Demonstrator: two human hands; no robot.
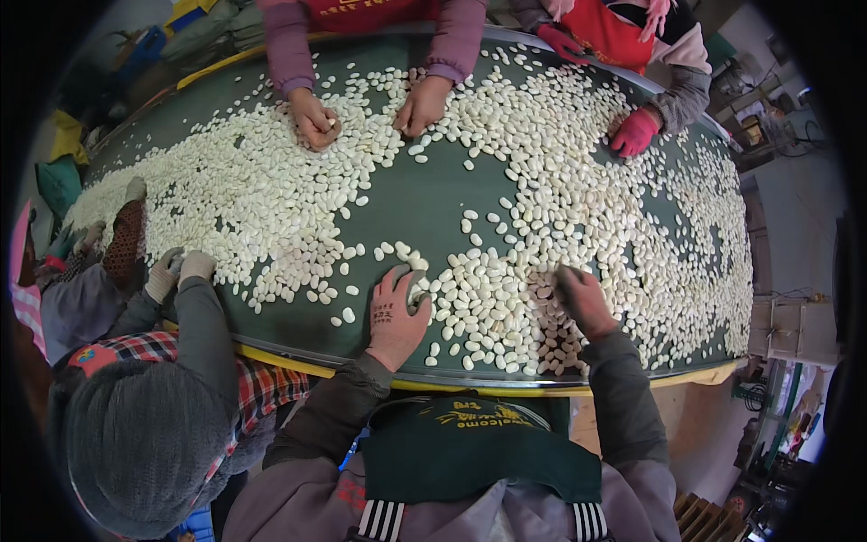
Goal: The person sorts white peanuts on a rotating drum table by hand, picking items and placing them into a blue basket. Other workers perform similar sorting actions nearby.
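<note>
Before me a large spread of white beans (484, 284) lies on a dark green belt-like table surface (427, 196). My left hand (397, 317), in a pink work glove with dark fingers, rests at the left edge of the nearest heap. Its thumb and fingers stand apart, curved around a few beans. On the right, my right hand (586, 301) wears a matching glove. Its dark fingertips reach down among the beans, and whether a bean is between them is hidden. Shaded beans (555, 332) lie just left of that hand.
Across the table, a person's bare hands (423, 107) work in the beans. Another's pink-gloved hand (635, 133) is at the far right. To my left, a co-worker's pale gloved hands (196, 265) touch the heap. A metal edge with yellow trim (501, 389) borders my side.
</note>
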